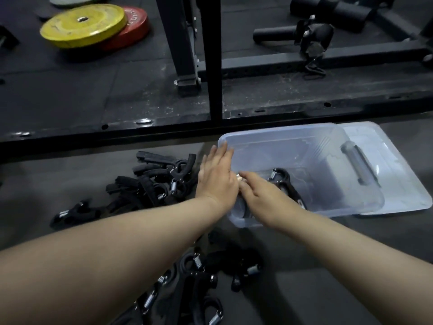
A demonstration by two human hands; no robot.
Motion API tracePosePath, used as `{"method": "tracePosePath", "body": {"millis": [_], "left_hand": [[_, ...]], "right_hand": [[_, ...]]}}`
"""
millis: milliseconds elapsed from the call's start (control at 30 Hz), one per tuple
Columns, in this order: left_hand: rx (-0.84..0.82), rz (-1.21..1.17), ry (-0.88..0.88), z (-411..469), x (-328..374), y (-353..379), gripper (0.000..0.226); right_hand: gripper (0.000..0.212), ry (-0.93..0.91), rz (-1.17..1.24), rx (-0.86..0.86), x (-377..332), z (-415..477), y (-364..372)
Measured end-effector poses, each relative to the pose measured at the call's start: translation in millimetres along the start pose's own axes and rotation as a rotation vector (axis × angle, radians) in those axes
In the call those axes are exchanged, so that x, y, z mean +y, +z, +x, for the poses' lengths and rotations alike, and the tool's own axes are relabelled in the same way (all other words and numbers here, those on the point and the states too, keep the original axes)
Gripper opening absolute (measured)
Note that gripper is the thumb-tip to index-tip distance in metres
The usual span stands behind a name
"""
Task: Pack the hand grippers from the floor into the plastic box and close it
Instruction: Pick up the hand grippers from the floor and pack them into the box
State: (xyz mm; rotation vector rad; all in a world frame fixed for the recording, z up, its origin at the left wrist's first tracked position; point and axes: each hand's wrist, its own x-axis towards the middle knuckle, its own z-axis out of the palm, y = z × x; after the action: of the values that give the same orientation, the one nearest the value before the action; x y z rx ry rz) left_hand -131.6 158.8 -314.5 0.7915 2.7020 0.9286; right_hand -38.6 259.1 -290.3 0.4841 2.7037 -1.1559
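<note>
My left hand is flat, fingers straight, at the left wall of the plastic box. My right hand is over its near left corner. I cannot tell if it holds anything. One hand gripper lies inside. More hand grippers sit piled on the floor, just left.

Both forearms are bare to the picture's edge, as are the left hand and right hand.

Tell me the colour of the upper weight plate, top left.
Yellow weight plate; the head view shows it clearly.
</note>
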Motion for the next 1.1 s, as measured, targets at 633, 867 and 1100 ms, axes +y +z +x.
{"method": "tracePosePath", "body": {"millis": [633,867,1100], "left_hand": [[-0.358,0.230,-0.205,-82.1,-63.2,-13.3,0.051],[-0.914,0.671,-0.024,-131.8,-93.2,-17.5,0.053],[-0.867,0.946,0.026,-147.4,-84.6,-3.6,0.089]], "right_hand": [[0.062,-0.166,-0.452,0.122,-21.4,-2.8,41.0],[0.060,-0.178,-0.431,0.119,-21.1,-6.0,36.4],[0.061,-0.182,-0.424,0.117,-19.0,-2.9,37.4]]}}
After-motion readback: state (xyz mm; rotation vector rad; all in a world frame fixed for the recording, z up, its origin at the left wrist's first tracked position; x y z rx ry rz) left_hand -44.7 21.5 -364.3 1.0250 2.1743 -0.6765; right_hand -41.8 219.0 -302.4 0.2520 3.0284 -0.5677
